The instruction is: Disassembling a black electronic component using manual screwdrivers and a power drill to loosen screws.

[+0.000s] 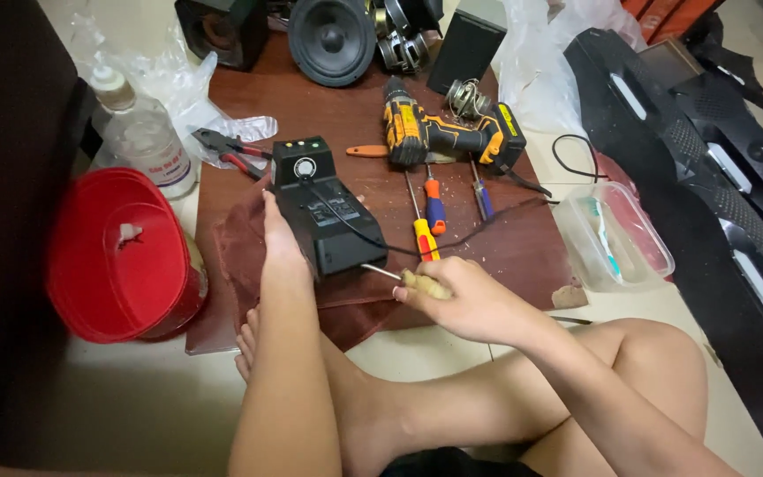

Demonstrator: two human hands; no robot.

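Here, a person sits cross-legged on a pale tiled floor (pixel 134 397) before a low brown wooden board (pixel 523 247). The left hand (pixel 280 243) presses flat against the side of a small black electronic box (pixel 328 216), steadying it on a dark red cloth (pixel 240 247) near the board's front edge. The right hand (pixel 465 300) grips a wooden-handled screwdriver (pixel 404 278), tip at the box's near end. A yellow cordless drill (pixel 448 132), spare screwdrivers (pixel 430 216) and pliers (pixel 227 150) lie behind; loudspeakers (pixel 333 35) crowd the far edge. A red bucket (pixel 117 256) stands beside the left edge.
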